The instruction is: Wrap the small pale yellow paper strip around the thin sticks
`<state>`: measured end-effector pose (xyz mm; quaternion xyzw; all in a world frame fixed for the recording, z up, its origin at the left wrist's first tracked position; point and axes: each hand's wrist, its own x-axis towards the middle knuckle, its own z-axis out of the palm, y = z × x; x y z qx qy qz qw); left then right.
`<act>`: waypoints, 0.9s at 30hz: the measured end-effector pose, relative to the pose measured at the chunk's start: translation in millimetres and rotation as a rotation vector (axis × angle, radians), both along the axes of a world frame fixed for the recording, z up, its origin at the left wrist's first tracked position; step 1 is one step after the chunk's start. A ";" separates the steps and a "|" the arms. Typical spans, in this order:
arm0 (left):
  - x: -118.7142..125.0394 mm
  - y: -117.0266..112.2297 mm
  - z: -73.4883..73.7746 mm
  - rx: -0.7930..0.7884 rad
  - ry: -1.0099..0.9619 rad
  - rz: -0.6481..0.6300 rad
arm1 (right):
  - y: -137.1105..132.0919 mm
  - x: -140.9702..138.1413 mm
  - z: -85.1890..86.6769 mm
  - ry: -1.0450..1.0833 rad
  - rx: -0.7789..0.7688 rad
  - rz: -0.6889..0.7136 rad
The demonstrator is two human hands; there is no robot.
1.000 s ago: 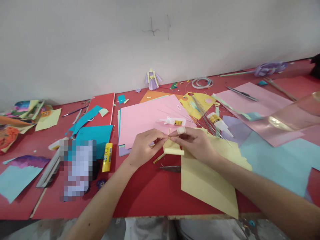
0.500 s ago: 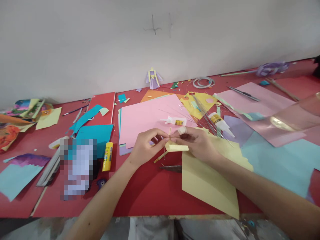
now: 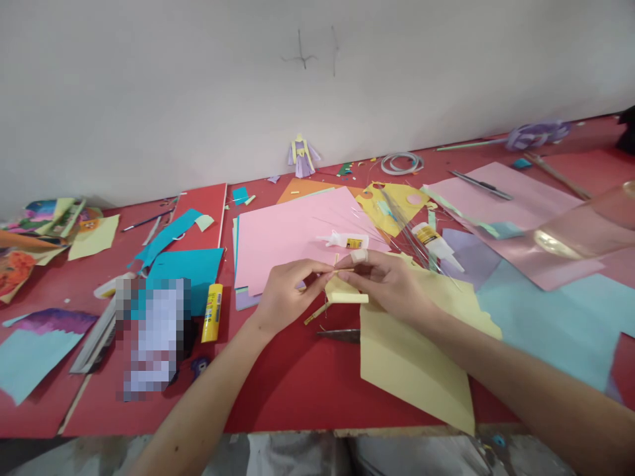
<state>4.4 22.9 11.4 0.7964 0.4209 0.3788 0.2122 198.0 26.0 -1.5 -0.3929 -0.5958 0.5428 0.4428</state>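
In the head view, my left hand (image 3: 295, 291) and my right hand (image 3: 389, 281) meet above the table, fingertips nearly touching. Both pinch a small pale-yellow paper piece (image 3: 347, 298) with a rolled edge hanging toward me; fingers hide its upper part. My right hand has a white wrapping on one finger. Below the fingers a thin yellowish strip (image 3: 315, 315) slants down to the left. A dark pointed metal tool (image 3: 340, 336) is partly covered by a pale-yellow sheet (image 3: 417, 357) beneath my right wrist. Just beyond my fingers lies a white glue bottle (image 3: 350, 240) on pink paper (image 3: 282, 238).
A yellow glue stick (image 3: 212, 314) and teal paper (image 3: 198, 264) are left of my hands. Another glue bottle (image 3: 436, 244) and thin clear strands are to the right. A paper doll (image 3: 302, 158) leans against the wall. Someone's arm (image 3: 595, 221) appears blurred at far right.
The yellow paper piece has tilted slightly between my fingers, its rolled edge shifting a little left and down. Both hands keep their pinch in nearly the same place.
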 end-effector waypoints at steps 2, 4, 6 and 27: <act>-0.3 0.5 0.3 0.005 0.005 -0.018 | 0.0 -0.1 -0.5 0.008 -0.011 -0.005; -0.1 0.8 1.2 -0.059 -0.018 -0.021 | -0.3 0.2 -0.8 0.001 -0.020 -0.015; 0.3 0.8 2.6 -0.136 -0.033 -0.011 | -0.2 0.7 -0.7 -0.012 -0.020 -0.021; 0.9 0.8 3.1 -0.104 -0.040 -0.028 | 2.5 2.7 -2.2 -0.055 -0.005 0.027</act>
